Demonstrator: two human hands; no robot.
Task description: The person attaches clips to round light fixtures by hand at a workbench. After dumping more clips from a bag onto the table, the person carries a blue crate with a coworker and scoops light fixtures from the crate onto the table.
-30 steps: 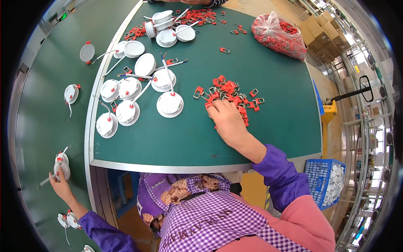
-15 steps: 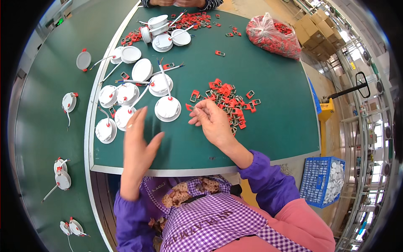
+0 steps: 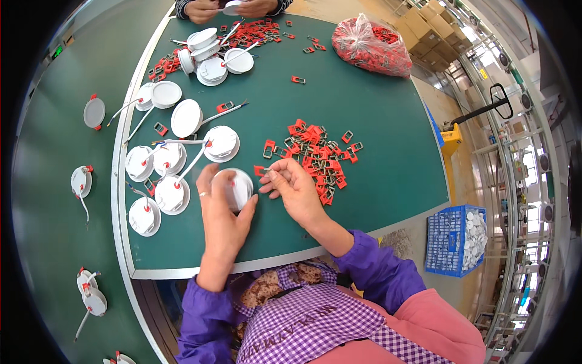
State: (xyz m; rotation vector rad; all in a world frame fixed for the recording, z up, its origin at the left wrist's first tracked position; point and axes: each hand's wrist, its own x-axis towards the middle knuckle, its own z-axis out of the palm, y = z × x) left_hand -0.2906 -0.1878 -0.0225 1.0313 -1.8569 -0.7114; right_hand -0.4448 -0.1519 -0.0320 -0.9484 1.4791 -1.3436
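My left hand (image 3: 223, 221) is wrapped round a white round downlight (image 3: 242, 189), blurred a little by motion, at the front of the green table. Between thumb and fingers, my right hand (image 3: 296, 193) pinches a red-and-metal spring clip (image 3: 259, 171), its red end pointing at the light. A small gap shows between clip and light. Just beyond the right hand lies a loose pile of the same clips (image 3: 315, 148). Several white downlights with cables, such as one behind my left hand (image 3: 221, 143), stand to the left.
Across the table (image 3: 364, 176), a co-worker's hands (image 3: 254, 7) hold a white disc beside stacked downlights (image 3: 212, 70) and more clips. A clear bag of red clips (image 3: 371, 48) sits far right. On the left surface (image 3: 48, 151) lie more lights. A blue crate (image 3: 445, 242) stands at right.
My left hand has moved from open air onto the nearest downlight and closed round it, and the light is now nearer the right hand. The right hand still pinches the clip.
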